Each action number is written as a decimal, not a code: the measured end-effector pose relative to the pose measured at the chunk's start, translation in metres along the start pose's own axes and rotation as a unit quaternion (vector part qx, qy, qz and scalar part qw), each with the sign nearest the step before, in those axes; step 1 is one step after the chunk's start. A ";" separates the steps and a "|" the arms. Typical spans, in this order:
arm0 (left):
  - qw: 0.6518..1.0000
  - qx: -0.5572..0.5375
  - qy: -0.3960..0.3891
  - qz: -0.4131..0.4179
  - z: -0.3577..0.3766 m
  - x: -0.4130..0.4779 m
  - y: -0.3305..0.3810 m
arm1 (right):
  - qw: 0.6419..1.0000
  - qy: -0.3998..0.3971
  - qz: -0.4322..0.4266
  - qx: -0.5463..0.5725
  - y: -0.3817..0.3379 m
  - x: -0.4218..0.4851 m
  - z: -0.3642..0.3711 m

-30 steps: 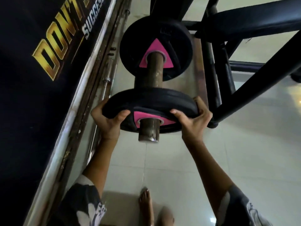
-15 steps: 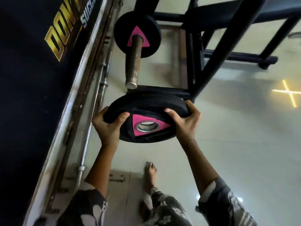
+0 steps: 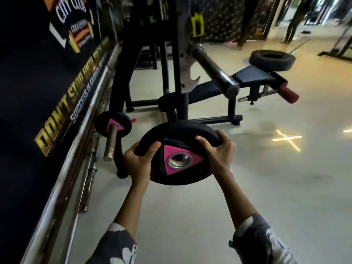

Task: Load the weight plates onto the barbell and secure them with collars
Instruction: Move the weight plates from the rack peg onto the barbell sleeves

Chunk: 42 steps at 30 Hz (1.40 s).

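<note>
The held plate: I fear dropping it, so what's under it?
Under the held plate, gripped by left hand and right hand, only bare floor shows; directly beneath is covered.

Held plate (image 3: 182, 134): matt black rubber, faintly grainy; flat pink triangle inset; bright polished metal ring at the hole.
Plate at ten o'clock (image 3: 122, 121): same dull black rubber, pink inset.
Peg (image 3: 111, 141): bare steel, browned and rust-dulled, end worn shiny.
Floor (image 3: 266, 187): smooth pale tile, soft sheen.
Bench pad (image 3: 253, 76): dark vinyl, slight gloss.
Wall rail (image 3: 80, 134): brushed metal, scuffed.
Sleeves (image 3: 262, 242): printed cloth.
</note>
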<state>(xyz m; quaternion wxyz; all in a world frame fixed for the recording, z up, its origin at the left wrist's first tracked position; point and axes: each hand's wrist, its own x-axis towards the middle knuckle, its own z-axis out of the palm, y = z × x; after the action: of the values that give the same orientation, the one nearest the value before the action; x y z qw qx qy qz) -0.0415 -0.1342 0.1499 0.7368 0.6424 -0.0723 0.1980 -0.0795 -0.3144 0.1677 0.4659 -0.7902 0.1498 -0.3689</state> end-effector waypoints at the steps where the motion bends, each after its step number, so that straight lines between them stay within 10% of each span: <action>1: 1.000 0.002 0.000 0.010 0.017 0.000 0.005 | 1.000 0.012 -0.008 0.005 0.002 0.012 -0.013; 16: 0.997 0.027 0.038 0.054 0.224 0.057 0.018 | 0.998 0.016 -0.044 0.034 0.050 0.208 -0.091; 42: 0.980 0.134 0.043 0.140 0.301 0.301 -0.084 | 0.997 0.019 -0.052 0.048 0.097 0.412 0.074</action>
<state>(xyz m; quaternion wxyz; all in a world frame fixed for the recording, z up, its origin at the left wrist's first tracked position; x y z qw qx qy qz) 0.3101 -0.3764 0.2310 0.6116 0.7095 -0.1026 0.3347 0.2660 -0.5579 0.2470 0.4807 -0.7662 0.0998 -0.4147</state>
